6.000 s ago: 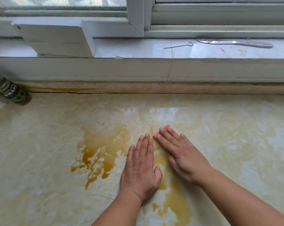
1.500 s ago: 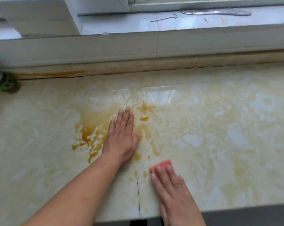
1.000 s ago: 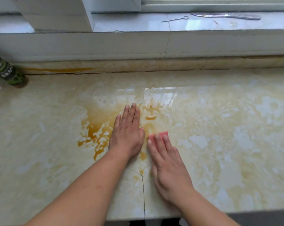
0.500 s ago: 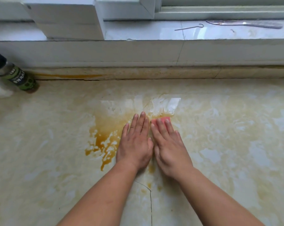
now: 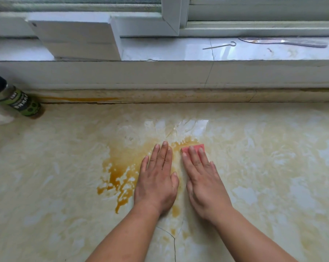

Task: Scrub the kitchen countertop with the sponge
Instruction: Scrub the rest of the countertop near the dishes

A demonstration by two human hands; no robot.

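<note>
Counter: the glossy cream marble-patterned counter (image 5: 273, 167) is carrying a brown liquid stain (image 5: 120, 171) at the centre, with a crack running toward 6 o'clock.
Sponge: the small pink rectangular sponge (image 5: 196, 147) is lying flat on the counter just right of centre, at the stain's 3 o'clock edge.
Right hand: the right hand (image 5: 203, 182) is pressing straight fingers on the sponge, grip released.
Left hand: the left hand (image 5: 157, 180) is lying flat on the counter at the sponge's 9 o'clock, grip released, holding nothing.
Bottle: a green-labelled, black-capped bottle (image 5: 18, 100) is standing at 9 o'clock by the wall.
Sill: the white windowsill (image 5: 178, 52) at 12 o'clock is bearing a white block (image 5: 78, 35), a thin wire hook (image 5: 219, 46) and a flat metal tool (image 5: 284, 41).
</note>
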